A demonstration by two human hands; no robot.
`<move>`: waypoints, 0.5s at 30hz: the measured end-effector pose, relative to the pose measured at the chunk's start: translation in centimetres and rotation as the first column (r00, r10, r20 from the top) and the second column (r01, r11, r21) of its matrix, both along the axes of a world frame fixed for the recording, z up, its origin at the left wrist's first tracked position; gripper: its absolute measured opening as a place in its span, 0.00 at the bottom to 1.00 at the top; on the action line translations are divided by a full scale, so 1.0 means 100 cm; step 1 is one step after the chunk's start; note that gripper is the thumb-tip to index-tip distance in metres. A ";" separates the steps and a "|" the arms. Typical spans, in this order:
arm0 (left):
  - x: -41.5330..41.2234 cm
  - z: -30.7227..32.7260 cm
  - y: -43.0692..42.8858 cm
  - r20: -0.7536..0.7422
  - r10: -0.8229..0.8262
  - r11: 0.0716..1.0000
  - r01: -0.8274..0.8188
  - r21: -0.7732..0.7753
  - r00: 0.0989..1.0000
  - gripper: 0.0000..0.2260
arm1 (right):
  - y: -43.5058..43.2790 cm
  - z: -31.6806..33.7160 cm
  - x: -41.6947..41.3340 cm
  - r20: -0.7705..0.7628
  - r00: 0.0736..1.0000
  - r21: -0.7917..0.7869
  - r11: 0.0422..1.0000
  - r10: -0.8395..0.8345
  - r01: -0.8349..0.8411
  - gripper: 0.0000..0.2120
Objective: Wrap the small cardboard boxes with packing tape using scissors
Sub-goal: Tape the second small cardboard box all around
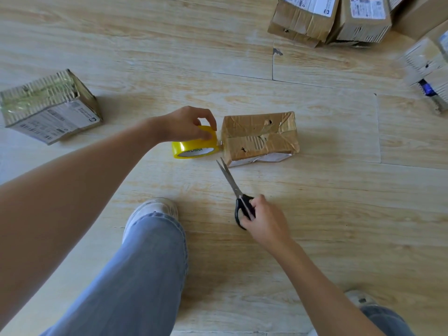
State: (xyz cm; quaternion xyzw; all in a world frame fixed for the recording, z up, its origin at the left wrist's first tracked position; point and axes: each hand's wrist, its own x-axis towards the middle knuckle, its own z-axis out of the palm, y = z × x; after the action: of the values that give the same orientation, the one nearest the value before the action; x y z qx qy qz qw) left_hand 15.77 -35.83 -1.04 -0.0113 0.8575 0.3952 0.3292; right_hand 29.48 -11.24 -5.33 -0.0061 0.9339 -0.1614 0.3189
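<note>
A small cardboard box (260, 138), covered in glossy brown tape with a few holes, lies on the wooden floor at the centre. Right against its left end stands a yellow tape roll (194, 149), and my left hand (186, 126) grips the roll from above. A short strip of tape runs from the roll to the box's left edge. My right hand (265, 220) holds black-handled scissors (234, 187) by the handles. Their blades are slightly parted and point up toward the gap between roll and box.
One taped box (48, 107) lies at the far left. Several more boxes (334, 18) are piled at the top right, with others (429, 66) at the right edge. My jeans leg and white shoe (152, 212) sit below the roll; another shoe (361, 299) is at lower right.
</note>
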 end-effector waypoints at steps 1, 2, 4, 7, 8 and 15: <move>0.000 -0.001 0.001 -0.007 0.001 1.000 -0.001 -0.002 1.000 0.06 | 0.002 0.003 0.003 0.090 0.994 -0.094 0.993 -0.059 0.068 0.16; 0.000 -0.001 0.002 -0.014 0.002 1.000 -0.002 -0.003 1.000 0.06 | 0.002 0.005 0.007 0.168 0.981 -0.169 0.977 -0.100 0.129 0.19; 0.000 -0.001 0.004 -0.019 0.002 1.000 -0.002 0.000 1.000 0.05 | -0.001 0.011 0.011 0.280 0.948 -0.266 0.936 -0.155 0.231 0.27; 0.000 0.000 0.006 -0.007 0.001 1.000 -0.001 -0.001 1.000 0.05 | -0.015 0.020 0.011 0.350 0.912 -0.375 0.859 -0.216 0.348 0.34; 0.001 0.000 0.006 -0.003 0.002 1.000 -0.002 -0.001 1.000 0.05 | -0.021 0.023 0.008 0.369 0.902 -0.397 0.839 -0.226 0.372 0.36; 0.000 -0.001 0.005 -0.067 0.077 0.997 -0.079 -0.026 0.995 0.06 | -0.042 0.031 -0.013 0.368 0.887 -0.485 0.756 -0.279 0.439 0.38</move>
State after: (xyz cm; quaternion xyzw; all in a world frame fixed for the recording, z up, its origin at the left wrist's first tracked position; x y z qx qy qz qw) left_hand 15.76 -35.30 -1.11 -0.0366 0.8723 0.3958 0.2849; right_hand 28.20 -15.48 -2.24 0.1051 0.7760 -0.4833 0.3913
